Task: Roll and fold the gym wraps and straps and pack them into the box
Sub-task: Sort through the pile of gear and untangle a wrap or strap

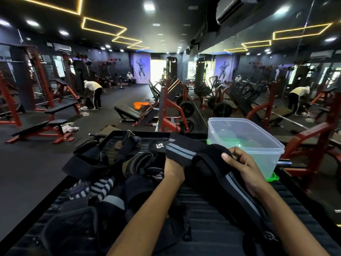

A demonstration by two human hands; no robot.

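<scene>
A long black wrap with grey stripes [181, 151] stretches between both hands above the dark ribbed surface [212, 235]. My left hand [173, 169] grips its folded end from below, fingers hidden under the fabric. My right hand [243, 167] pinches the wrap's other part between thumb and curled fingers, and the tail runs down past my right wrist. Just behind the right hand stands a clear plastic box [245, 143] on its green lid [273, 177]. A pile of other black wraps, straps and gloves [103, 174] lies to the left.
Red and black weight benches [46, 128] and machines fill the gym floor beyond. A mirror wall [276, 80] runs along the right. A person bends over at the far left [94, 95]. A metal bar end [284, 162] sticks out beside the box.
</scene>
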